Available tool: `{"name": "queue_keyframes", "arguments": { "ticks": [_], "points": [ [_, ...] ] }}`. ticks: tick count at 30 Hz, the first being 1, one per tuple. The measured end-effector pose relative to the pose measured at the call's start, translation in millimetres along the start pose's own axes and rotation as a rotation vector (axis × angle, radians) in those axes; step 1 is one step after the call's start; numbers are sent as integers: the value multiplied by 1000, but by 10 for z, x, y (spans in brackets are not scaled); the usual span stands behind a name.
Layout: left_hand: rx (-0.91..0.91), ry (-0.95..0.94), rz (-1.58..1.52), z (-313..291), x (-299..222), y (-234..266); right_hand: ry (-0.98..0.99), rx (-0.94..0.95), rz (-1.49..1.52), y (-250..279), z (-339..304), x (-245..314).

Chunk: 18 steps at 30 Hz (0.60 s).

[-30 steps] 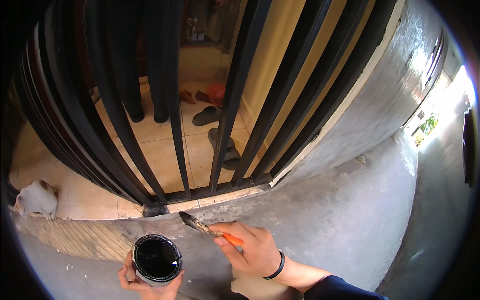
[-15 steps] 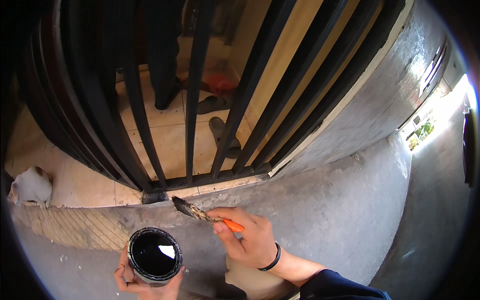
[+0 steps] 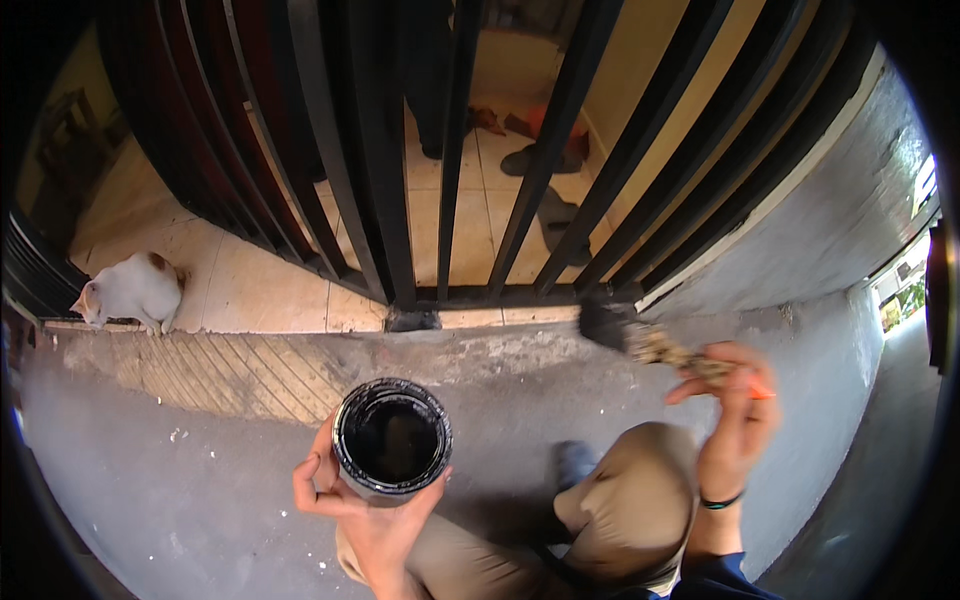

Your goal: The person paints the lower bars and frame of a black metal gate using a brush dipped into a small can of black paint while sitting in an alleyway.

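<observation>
My left hand is wrapped round a can of black paint, holding it upright with its open top facing up. The can's rim is smeared with paint. In my right hand is a paintbrush, gripped by its orange handle, well to the right of the can. Its dark bristles point left, and its middle is caked with dried paint. The bristle end overlaps the lower right rail of a black barred gate in the picture; whether it touches the rail, I cannot tell. The brush is blurred.
A white and brown cat crouches on the tiled ledge at the left. Behind the bars, dark slippers lie on the tiles, and a person's dark-clothed leg stands. A ridged ramp slopes below the ledge. My bent knee is between my hands.
My right hand has moved the brush rightward, away from the gate's corner post. The view has shifted left, so the cat shows fully. The can sits farther right and higher in the picture.
</observation>
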<state>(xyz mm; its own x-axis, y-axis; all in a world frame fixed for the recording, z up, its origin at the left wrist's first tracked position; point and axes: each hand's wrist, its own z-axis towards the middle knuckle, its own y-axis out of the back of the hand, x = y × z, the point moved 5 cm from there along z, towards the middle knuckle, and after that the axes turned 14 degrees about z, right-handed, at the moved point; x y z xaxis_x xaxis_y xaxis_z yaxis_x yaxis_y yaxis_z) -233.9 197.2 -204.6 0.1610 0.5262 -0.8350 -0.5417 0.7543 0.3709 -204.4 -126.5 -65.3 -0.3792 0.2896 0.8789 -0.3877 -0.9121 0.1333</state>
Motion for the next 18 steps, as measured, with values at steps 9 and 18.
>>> {"name": "queue_keyframes", "arguments": {
  "ticks": [9, 18],
  "points": [
    [177, -66, 107, 5, -221, -332, 113, -266, -26, 678, -124, 262],
    [248, -75, 296, -181, -731, -788, 17, -151, 140, 1035, -45, -385]
  ]
}}
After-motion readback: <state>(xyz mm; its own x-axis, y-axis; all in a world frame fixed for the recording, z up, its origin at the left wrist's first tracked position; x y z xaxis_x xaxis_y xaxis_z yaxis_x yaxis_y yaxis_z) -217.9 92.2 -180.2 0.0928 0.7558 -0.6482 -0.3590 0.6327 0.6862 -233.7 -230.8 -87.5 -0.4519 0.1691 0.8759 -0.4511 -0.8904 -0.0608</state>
